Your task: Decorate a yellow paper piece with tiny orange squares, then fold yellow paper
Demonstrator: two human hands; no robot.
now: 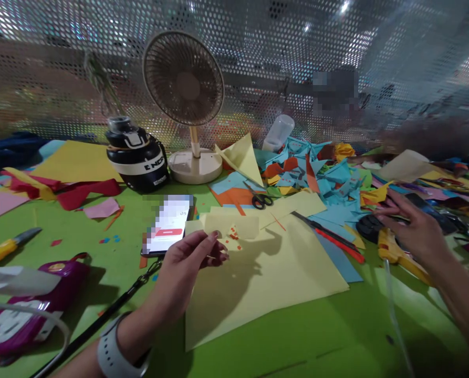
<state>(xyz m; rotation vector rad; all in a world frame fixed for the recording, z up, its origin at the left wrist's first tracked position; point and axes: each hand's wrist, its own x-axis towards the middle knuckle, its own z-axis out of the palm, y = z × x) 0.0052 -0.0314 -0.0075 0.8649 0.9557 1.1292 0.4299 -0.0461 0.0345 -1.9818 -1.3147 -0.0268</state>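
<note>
My left hand (197,252), with a pale watch strap on its wrist, is closed in a pinch above a pale yellow sheet (266,283). Whatever its fingertips hold is too small to name. Just right of them lies a small cream piece with orange dots (233,233). Over at the right, my right hand (411,223) has its fingers apart beside a yellow glue gun (392,249) with a pale cord. A black and red pen-like tool (336,244) rests across the sheet's right edge.
Black scissors (260,198) lie behind the sheet. A phone (169,226), a black bottle (139,157) and a fan (185,86) stand or lie left of centre. Blue folded paper (336,181) is heaped at the back right. A yellow cutter (6,251) and purple pouch (61,283) lie left.
</note>
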